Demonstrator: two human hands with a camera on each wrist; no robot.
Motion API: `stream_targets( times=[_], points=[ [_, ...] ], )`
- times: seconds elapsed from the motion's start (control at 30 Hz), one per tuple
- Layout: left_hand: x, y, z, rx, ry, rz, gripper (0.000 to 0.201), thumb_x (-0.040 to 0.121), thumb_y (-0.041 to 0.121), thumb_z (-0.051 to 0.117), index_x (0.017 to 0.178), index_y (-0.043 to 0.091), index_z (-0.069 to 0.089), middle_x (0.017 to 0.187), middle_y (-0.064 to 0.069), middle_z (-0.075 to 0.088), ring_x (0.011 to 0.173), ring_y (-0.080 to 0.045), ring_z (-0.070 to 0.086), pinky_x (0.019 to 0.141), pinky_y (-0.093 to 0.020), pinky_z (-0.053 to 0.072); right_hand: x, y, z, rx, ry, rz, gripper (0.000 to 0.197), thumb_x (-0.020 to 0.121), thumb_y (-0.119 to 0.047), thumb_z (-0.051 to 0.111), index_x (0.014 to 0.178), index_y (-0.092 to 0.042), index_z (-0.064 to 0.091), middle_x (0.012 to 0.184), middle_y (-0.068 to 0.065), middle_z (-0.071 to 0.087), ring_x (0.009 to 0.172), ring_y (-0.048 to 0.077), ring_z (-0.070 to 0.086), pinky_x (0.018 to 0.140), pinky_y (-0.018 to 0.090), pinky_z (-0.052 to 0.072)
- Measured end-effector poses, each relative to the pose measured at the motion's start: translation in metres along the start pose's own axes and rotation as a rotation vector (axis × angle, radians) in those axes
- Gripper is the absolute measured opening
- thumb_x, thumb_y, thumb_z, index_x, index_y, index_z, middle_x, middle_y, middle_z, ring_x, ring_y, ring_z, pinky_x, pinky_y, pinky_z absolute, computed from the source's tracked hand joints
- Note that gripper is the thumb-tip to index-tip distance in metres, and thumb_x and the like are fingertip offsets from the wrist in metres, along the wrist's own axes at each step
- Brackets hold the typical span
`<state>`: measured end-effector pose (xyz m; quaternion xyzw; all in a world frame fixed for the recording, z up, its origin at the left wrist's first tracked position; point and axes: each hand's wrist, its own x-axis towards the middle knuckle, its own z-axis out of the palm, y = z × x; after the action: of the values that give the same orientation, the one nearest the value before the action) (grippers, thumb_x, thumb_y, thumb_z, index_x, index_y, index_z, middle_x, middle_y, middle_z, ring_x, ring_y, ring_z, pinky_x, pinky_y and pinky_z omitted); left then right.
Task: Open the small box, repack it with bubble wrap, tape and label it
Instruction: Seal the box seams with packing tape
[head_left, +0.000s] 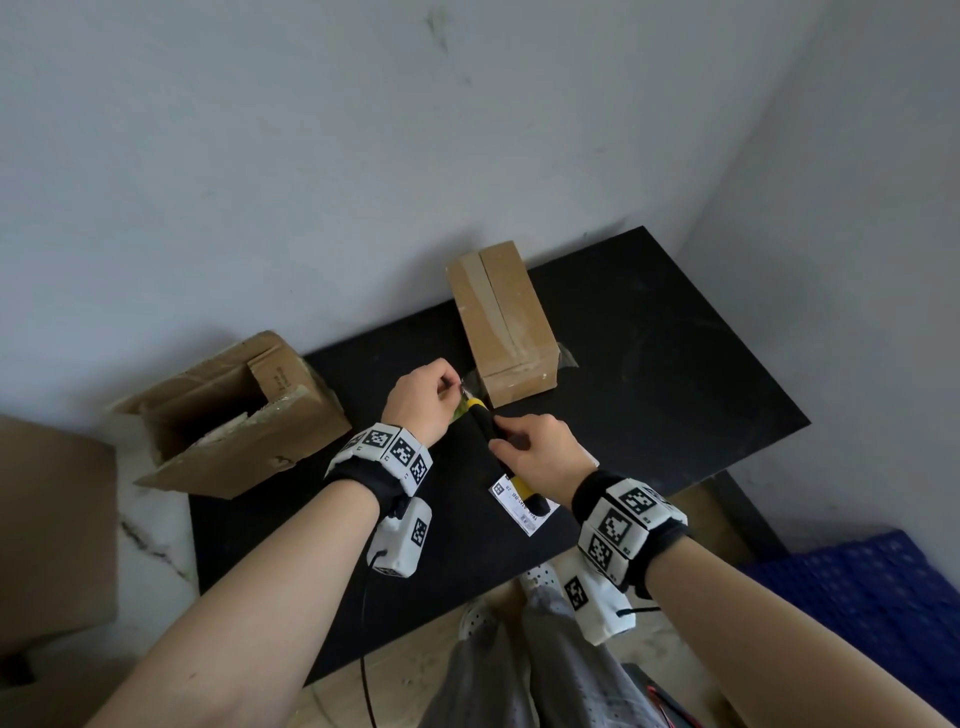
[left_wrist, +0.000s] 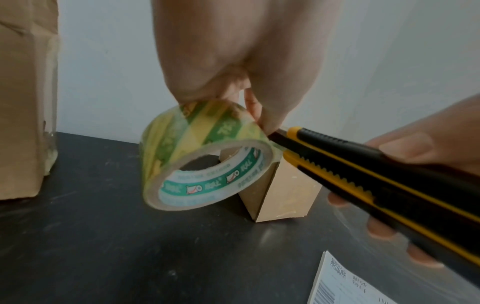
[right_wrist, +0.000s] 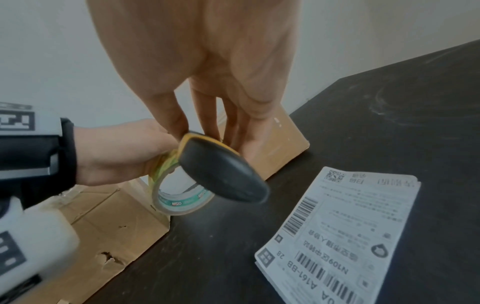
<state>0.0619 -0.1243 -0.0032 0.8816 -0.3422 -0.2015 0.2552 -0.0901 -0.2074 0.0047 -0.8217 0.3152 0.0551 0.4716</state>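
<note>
While left fingers (left_wrist: 270, 115) pinch the tape roll (left_wrist: 205, 156), right fingers (left_wrist: 407, 148) grip the knife (left_wrist: 363, 176) against it.

Browns, black and yellow against a grey wall

The tabletop (head_left: 649, 374) is matt black; the small box (head_left: 506, 322) and the open box (head_left: 234, 415) are plain brown card. The tape roll (left_wrist: 205, 156) is clear over yellow and green bands, its core white with green print. The knife (left_wrist: 363, 170) is black edged in yellow. The labels (right_wrist: 348, 232) are white with black barcodes. Wristbands (head_left: 387, 452) show black-and-white square codes.
</note>
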Motion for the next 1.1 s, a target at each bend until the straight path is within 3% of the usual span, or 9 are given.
stream_targets(
  times=[0.13,0.23,0.43,0.57,0.73,0.9,0.97,1.07,1.1],
  points=[
    [-0.001,0.002,0.002,0.045,0.014,0.023,0.004,0.091,0.019,0.056,0.091,0.017,0.060,0.088,-0.005,0.064,0.081,-0.021,0.062,0.072,-0.042,0.054,0.004,0.000,0.000,-0.041,-0.019,0.030,0.031,0.092,-0.026,0.053,0.121,-0.019,0.061,0.080,-0.003,0.060,0.066,0.007,0.056,0.053,0.017,0.040],
    [-0.003,0.004,0.001,0.050,0.035,0.041,0.005,0.091,0.020,0.056,0.092,0.016,0.059,0.090,-0.005,0.062,0.081,-0.021,0.061,0.072,-0.042,0.054,0.004,0.003,-0.004,-0.010,0.029,0.099,0.025,0.093,-0.025,0.049,0.096,-0.011,0.069,0.069,0.001,0.060,0.060,0.012,0.055,0.055,0.028,0.048],
    [-0.005,0.004,-0.003,-0.019,0.044,-0.015,0.006,0.092,0.021,0.056,0.094,0.016,0.060,0.093,-0.003,0.065,0.088,-0.019,0.062,0.073,-0.034,0.052,0.001,0.021,-0.003,-0.213,-0.080,0.168,0.029,0.092,-0.025,0.052,0.118,-0.018,0.062,0.098,0.007,0.066,0.083,0.020,0.063,0.063,0.026,0.047],
    [-0.007,0.000,-0.002,-0.058,-0.008,-0.055,0.006,0.092,0.023,0.055,0.095,0.018,0.058,0.095,-0.003,0.065,0.092,-0.020,0.061,0.074,-0.033,0.050,0.004,0.033,0.007,-0.378,-0.132,0.135,0.029,0.091,-0.019,0.052,0.121,-0.015,0.054,0.112,0.005,0.057,0.100,0.021,0.059,0.073,0.027,0.046],
    [-0.005,0.001,-0.003,-0.080,-0.028,-0.072,0.010,0.092,0.022,0.055,0.099,0.017,0.059,0.098,-0.004,0.064,0.097,-0.020,0.061,0.077,-0.031,0.049,0.011,0.049,0.023,-0.553,-0.123,0.075,0.045,0.088,-0.008,0.053,0.131,-0.013,0.042,0.126,0.006,0.045,0.114,0.024,0.050,0.090,0.034,0.048],
    [-0.003,0.001,-0.004,-0.084,-0.035,-0.072,0.011,0.092,0.022,0.056,0.101,0.015,0.059,0.099,-0.004,0.064,0.097,-0.019,0.061,0.075,-0.027,0.046,0.013,0.058,0.028,-0.604,-0.103,-0.002,0.049,0.090,-0.012,0.055,0.136,-0.013,0.038,0.133,0.005,0.040,0.120,0.022,0.044,0.099,0.034,0.043],
    [-0.003,0.001,-0.005,-0.079,-0.037,-0.070,0.010,0.092,0.021,0.056,0.099,0.015,0.060,0.098,-0.004,0.064,0.096,-0.019,0.061,0.075,-0.028,0.047,0.011,0.054,0.026,-0.603,0.012,-0.127,0.050,0.089,-0.018,0.057,0.136,-0.011,0.040,0.132,0.006,0.043,0.120,0.023,0.046,0.101,0.035,0.040],
    [-0.004,0.000,-0.006,-0.055,-0.029,-0.064,0.010,0.092,0.021,0.057,0.098,0.016,0.061,0.093,-0.002,0.064,0.092,-0.020,0.062,0.073,-0.027,0.045,0.012,0.037,0.018,-0.624,0.374,-0.396,0.044,0.075,-0.011,0.067,0.118,-0.007,0.058,0.113,0.008,0.059,0.099,0.024,0.060,0.086,0.037,0.047],
    [-0.003,0.001,-0.007,-0.046,-0.029,-0.062,0.010,0.091,0.021,0.057,0.098,0.016,0.061,0.093,-0.002,0.064,0.091,-0.019,0.062,0.072,-0.027,0.045,0.015,0.030,0.014,-0.624,0.462,-0.450,0.045,0.072,-0.008,0.065,0.116,-0.008,0.058,0.113,0.008,0.060,0.099,0.024,0.060,0.087,0.037,0.047]
  ],
)
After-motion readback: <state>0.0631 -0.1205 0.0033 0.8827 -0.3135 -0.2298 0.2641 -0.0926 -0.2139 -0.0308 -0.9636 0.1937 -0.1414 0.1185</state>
